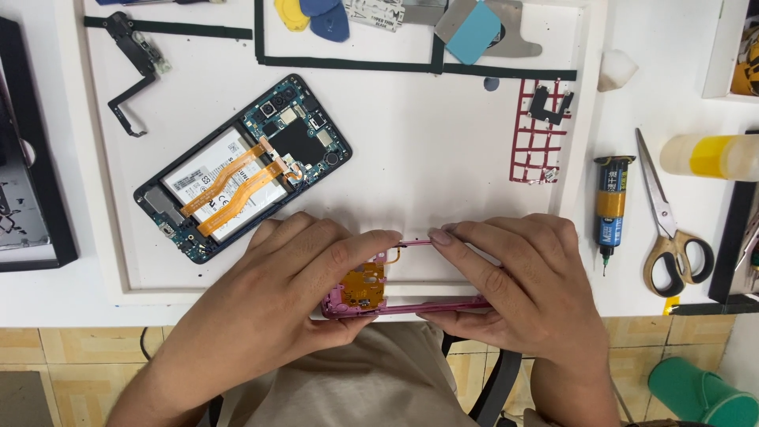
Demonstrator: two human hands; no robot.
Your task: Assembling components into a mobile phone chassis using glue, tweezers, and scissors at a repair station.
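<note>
Your left hand [304,273] and right hand [510,281] cover most of the pink phone frame [411,304] between them, so only its near edge and orange flex corner show. Far right of your right hand, the green cup [700,395] is cut off by the picture's edge.

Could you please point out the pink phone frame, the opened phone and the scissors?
pink phone frame [431,305], head view, on its lower edge rail.
opened phone [207,180], head view, on its battery.
scissors [660,207], head view, on the blades.

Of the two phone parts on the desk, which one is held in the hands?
The pink phone frame, gripped by the left hand and right hand. The opened dark phone lies untouched on the white tray.
</note>
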